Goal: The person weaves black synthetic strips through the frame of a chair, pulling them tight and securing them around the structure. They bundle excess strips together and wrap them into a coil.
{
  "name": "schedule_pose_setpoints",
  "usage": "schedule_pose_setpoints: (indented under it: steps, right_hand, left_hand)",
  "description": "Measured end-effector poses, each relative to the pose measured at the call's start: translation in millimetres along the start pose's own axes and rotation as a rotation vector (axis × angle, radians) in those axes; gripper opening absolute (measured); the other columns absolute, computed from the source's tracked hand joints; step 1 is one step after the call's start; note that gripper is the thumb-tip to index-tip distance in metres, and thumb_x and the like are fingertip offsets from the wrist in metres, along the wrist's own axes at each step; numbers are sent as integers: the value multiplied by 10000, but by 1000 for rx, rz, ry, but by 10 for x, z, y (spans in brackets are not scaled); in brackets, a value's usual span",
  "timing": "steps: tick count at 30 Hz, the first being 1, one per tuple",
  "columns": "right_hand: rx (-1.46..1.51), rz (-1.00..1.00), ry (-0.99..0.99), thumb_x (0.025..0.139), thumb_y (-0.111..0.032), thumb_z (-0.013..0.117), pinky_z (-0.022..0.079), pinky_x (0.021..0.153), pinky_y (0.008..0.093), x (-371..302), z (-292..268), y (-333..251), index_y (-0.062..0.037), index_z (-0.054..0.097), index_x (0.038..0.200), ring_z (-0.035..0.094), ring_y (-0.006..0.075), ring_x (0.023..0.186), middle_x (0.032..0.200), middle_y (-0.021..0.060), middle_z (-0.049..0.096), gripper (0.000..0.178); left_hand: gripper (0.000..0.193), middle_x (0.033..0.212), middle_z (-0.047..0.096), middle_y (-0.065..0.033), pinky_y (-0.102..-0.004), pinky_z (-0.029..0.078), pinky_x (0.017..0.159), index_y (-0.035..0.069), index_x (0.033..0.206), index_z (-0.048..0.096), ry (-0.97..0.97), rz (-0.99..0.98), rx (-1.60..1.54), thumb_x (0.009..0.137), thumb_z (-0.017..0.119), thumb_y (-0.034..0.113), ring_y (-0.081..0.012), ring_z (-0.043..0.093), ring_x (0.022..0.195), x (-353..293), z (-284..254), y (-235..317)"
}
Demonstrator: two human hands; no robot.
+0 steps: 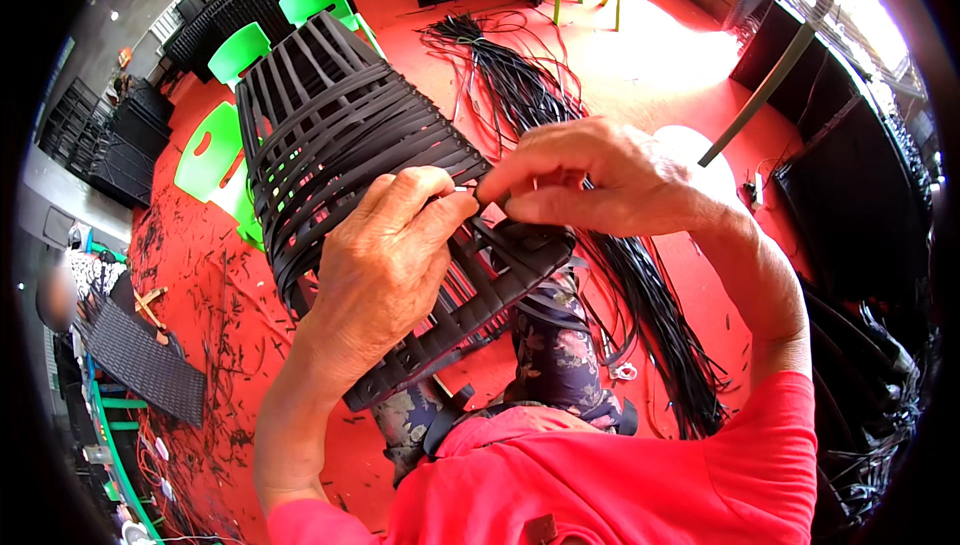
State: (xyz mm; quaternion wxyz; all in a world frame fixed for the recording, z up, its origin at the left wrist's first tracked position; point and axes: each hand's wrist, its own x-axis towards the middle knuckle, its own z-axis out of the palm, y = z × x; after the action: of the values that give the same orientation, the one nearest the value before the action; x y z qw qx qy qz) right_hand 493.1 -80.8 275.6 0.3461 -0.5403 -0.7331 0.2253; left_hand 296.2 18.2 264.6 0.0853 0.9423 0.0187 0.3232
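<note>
A long frame (pixel 345 150) partly woven with flat black strips lies across my lap and reaches away to the upper left. My left hand (pixel 385 250) is closed over its near part, thumb and forefinger pinched together. A tiny pale bit shows at those fingertips, too small to name. Close beside it, my right hand (pixel 620 180) pinches a black strip (pixel 492 213) at the frame's right edge. The fingertips of both hands almost meet. Near my knees the weave is open, with bare bars (pixel 440 330) showing.
A bundle of loose black strips (pixel 650 295) lies on the red floor to the right. Green chairs (pixel 212 150) stand along the frame's far left side. Dark woven panels (pixel 850 205) line the right. At the far left a person (pixel 95 275) is beside another woven panel (pixel 145 355).
</note>
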Motion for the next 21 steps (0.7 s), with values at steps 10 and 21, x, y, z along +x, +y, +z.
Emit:
schedule_pose_setpoints:
  steps: [10, 21]
  right_hand:
    - [696, 272, 200, 805, -143, 676, 450, 763, 236, -653, 427, 206, -43, 600, 959, 543, 64, 807, 819, -25, 593, 198]
    - [1207, 58, 330, 835, -58, 624, 439, 776, 231, -660, 791, 347, -50, 553, 985, 536, 70, 873, 908, 4, 588, 167]
  left_hand:
    - [289, 996, 547, -119, -351, 464, 792, 31, 978, 602, -68, -94, -37, 731, 491, -72, -282, 564, 922, -16, -31, 26]
    - [266, 1093, 560, -118, -353, 446, 869, 22, 1013, 607, -209, -125, 49, 783, 479, -17, -271, 558, 1001, 35, -80, 101]
